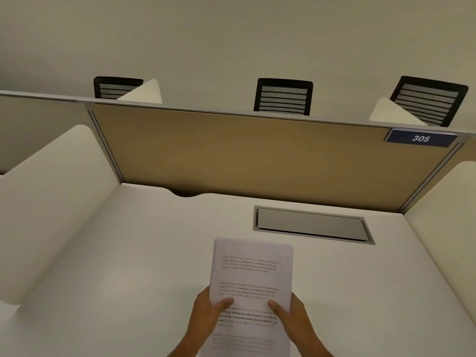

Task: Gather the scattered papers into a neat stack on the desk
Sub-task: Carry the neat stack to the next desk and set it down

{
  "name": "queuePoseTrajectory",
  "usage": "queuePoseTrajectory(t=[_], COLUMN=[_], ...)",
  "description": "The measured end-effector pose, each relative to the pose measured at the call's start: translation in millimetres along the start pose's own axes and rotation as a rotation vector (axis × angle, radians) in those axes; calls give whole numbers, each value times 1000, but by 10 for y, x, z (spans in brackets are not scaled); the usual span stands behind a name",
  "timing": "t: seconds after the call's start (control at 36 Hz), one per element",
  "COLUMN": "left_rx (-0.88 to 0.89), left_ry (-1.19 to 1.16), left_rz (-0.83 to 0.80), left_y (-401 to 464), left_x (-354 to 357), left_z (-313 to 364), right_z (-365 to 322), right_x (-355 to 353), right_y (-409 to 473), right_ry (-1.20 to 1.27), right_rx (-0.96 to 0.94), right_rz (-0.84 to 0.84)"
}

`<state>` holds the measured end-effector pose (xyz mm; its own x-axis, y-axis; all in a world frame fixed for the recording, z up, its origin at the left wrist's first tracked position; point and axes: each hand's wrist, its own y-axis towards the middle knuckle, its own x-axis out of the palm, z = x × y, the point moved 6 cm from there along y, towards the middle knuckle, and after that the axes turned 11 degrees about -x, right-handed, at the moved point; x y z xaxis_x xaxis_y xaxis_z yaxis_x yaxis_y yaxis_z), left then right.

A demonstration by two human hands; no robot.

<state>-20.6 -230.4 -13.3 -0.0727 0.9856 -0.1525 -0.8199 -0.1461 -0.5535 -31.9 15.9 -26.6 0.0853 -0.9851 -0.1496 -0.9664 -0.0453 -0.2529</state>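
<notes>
A stack of white papers [251, 276] with printed text is held upright over the near middle of the white desk [128, 266]. My left hand [206, 313] grips its left edge, thumb pressed on the front sheet. My right hand [291, 313] grips the right edge in the same way. The sheets look aligned into one bundle. The lower end of the bundle runs out of view at the bottom.
A grey cable hatch [313, 224] is set into the desk behind the papers. A tan divider panel [244, 155] with a blue sign reading 305 [421, 138] closes the back. White side panels [51, 202] flank the desk. Black chairs [283, 96] stand beyond.
</notes>
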Motion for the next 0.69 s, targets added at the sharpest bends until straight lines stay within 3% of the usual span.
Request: queuePoseTrajectory(t=[0.28, 0.69], left_rx=[-2, 14], left_ry=[-14, -73], left_rz=[169, 309], left_y=[-225, -527], left_x=[-115, -313], left_z=[-67, -126], right_z=[-47, -261], right_x=[104, 290], right_y=[-94, -77], right_ry=[-12, -39], right_rx=[25, -124], right_rz=[61, -137])
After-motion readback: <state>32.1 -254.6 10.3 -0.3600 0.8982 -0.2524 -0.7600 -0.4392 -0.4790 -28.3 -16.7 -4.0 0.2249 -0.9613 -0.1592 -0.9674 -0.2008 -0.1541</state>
